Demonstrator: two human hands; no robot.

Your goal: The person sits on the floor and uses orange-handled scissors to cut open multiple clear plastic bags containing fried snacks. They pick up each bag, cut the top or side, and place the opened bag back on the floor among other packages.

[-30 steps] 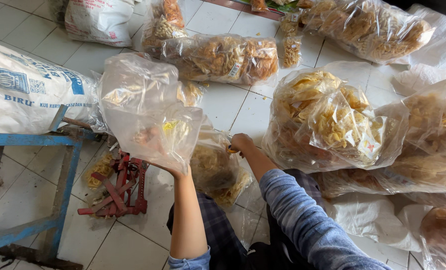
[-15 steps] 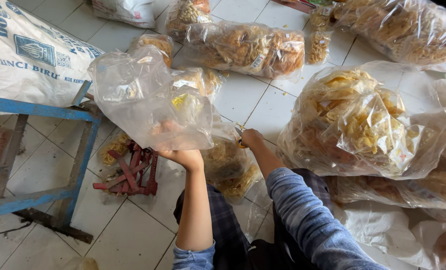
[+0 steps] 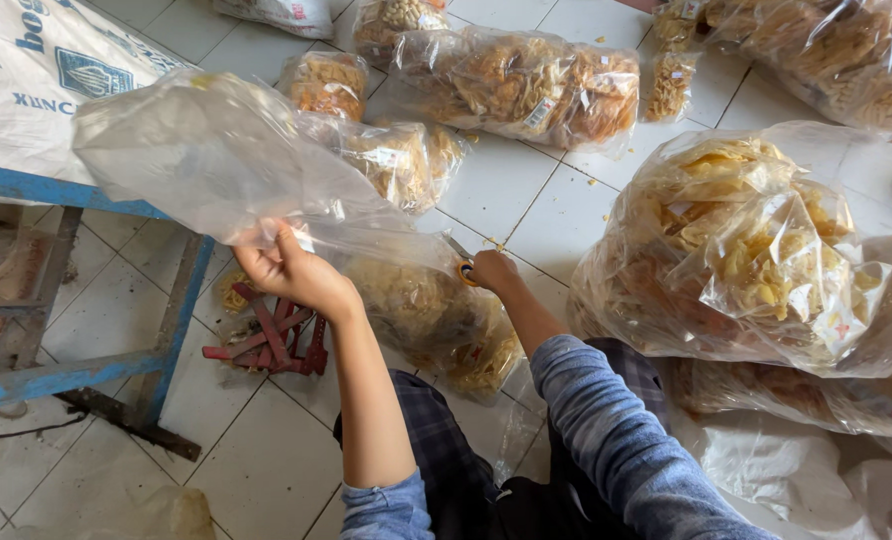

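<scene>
Nearest: dark checked trousers (image 3: pixel 436 450) and blue-grey sleeves (image 3: pixel 616 440), cut off at bottom edge. Rest of body out of frame.

Left hand (image 3: pixel 286 268) closed on edge of large empty clear plastic bag (image 3: pixel 206 150), held up over floor, billowing toward upper left. Bag haze blurs whatever sits behind.

Right hand (image 3: pixel 493 270) curled around small orange-handled scissors (image 3: pixel 462 262); only handle and part of blades visible, rest hidden by fingers. Hand at top of clear bag of pale fried crackers (image 3: pixel 436 320) lying on white tile floor (image 3: pixel 266 460) between both arms; lower part hidden behind left forearm.

Left of that: red metal tool (image 3: pixel 271 340) on tile, shape hard to make out. Blue metal table frame (image 3: pixel 76 370) beside, cut off at left.

Right: very large clear sack of yellow crackers (image 3: pixel 756 250), small red and white label near lower right corner, too small to make out.

Farther: long clear bag of brown crackers (image 3: pixel 526 85) with small white tag; smaller filled bags (image 3: pixel 328 82) nearby. White woven sack with blue print (image 3: pixel 26 60) on table, top left, cropped. More cracker bags (image 3: pixel 836 50) top right, cut off.
</scene>
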